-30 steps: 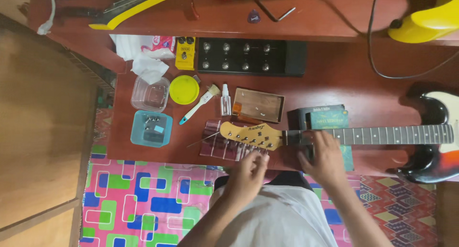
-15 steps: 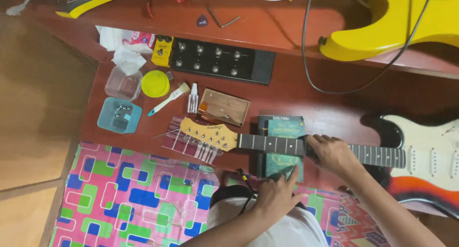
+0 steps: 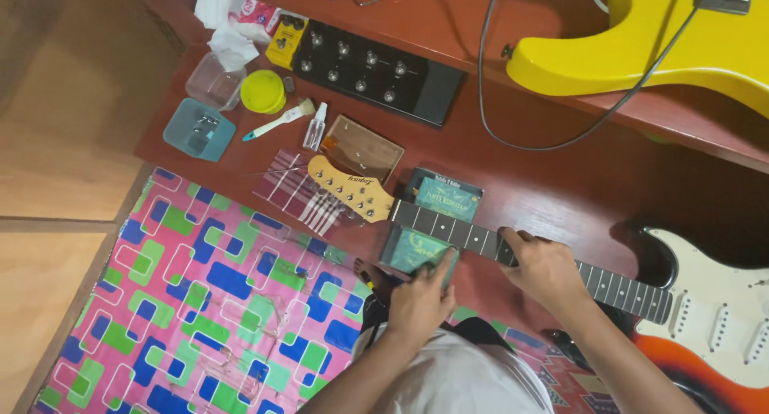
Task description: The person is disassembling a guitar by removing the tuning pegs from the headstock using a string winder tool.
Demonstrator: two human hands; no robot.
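Observation:
An electric guitar lies across the red-brown floor. Its sunburst body (image 3: 705, 326) is at the right, and its pale headstock (image 3: 352, 190) rests on a striped cloth (image 3: 292, 191). My right hand (image 3: 546, 268) grips the dark neck (image 3: 473, 236) from the near side. My left hand (image 3: 420, 298) has its fingers closed on the near edge of a green packet (image 3: 408, 247) that lies under the neck. A second green packet (image 3: 445, 194) sits just beyond the neck.
Beyond the headstock lie a brown box (image 3: 362, 148), a small bottle (image 3: 315, 129), a brush (image 3: 276, 122), a teal box (image 3: 199, 130), a yellow lid (image 3: 263, 91) and a black pedal board (image 3: 376, 68). A yellow guitar (image 3: 641, 50) with a cable lies on the ledge. A colourful mat (image 3: 200, 302) covers the near left.
My left hand has moved from near the headstock to the green packet under the neck. My right hand has slid along the neck toward the body. The view has shifted.

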